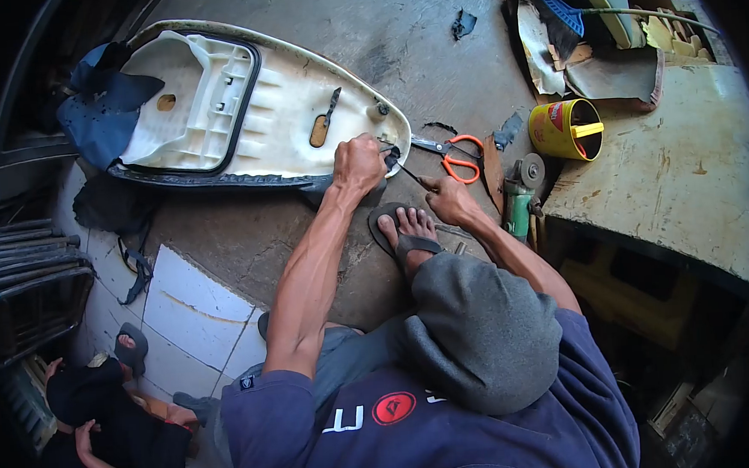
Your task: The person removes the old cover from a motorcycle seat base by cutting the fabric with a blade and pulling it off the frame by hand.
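A motorcycle seat lies underside up, its white plastic base [286, 119] facing me and black cover material along its near edge. My left hand [359, 164] is closed at the narrow end, over a small bunch of black cover material [392, 155]. My right hand [450, 202] is wrapped round a thin dark tool [411, 175], whose tip reaches that black material. The tool's exact kind is unclear. Just beyond the narrow end lie scissors [463, 175] with orange handles. A loose dark strip [332, 105] rests on the base.
Right of my right hand stand a green angle grinder [518, 204] and a yellow can [548, 133], beside a worn low table [654, 174]. A blue brush [560, 10] lies farther back. At lower left, another person [116, 430] sits near stacked dark metal bars [29, 264].
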Action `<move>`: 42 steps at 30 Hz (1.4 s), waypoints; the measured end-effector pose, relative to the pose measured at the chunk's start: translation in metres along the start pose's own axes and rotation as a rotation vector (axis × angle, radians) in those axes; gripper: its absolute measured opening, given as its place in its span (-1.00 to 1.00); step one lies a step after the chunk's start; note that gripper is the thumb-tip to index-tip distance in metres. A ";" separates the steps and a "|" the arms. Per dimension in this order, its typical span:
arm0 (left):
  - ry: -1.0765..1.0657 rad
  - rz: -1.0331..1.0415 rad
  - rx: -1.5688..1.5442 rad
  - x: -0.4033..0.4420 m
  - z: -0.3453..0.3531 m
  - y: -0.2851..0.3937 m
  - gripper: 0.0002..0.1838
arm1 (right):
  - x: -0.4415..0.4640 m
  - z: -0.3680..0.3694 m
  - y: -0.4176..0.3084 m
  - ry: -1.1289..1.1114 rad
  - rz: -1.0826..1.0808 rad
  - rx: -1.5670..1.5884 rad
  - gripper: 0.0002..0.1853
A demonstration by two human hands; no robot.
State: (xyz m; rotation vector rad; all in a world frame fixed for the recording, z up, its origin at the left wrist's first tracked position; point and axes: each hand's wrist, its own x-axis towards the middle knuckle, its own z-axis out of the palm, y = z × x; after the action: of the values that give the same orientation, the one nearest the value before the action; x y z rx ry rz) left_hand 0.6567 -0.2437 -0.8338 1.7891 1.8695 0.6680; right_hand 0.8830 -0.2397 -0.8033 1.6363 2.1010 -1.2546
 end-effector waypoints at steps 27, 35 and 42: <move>-0.026 0.023 0.044 0.005 -0.004 -0.002 -0.79 | -0.008 0.010 -0.039 -0.039 0.055 0.045 -0.39; -0.055 0.009 0.048 0.008 -0.004 -0.001 -0.82 | -0.022 -0.026 -0.088 -0.109 -0.068 -0.667 -0.56; -0.020 0.066 0.038 0.020 -0.009 -0.003 -0.75 | -0.013 -0.009 -0.032 -0.078 0.077 0.028 -0.37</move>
State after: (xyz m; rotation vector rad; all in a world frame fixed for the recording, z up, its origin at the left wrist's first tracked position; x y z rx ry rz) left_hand 0.6480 -0.2236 -0.8288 1.8821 1.8285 0.6393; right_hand 0.8627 -0.2429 -0.7737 1.6355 1.9640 -1.3077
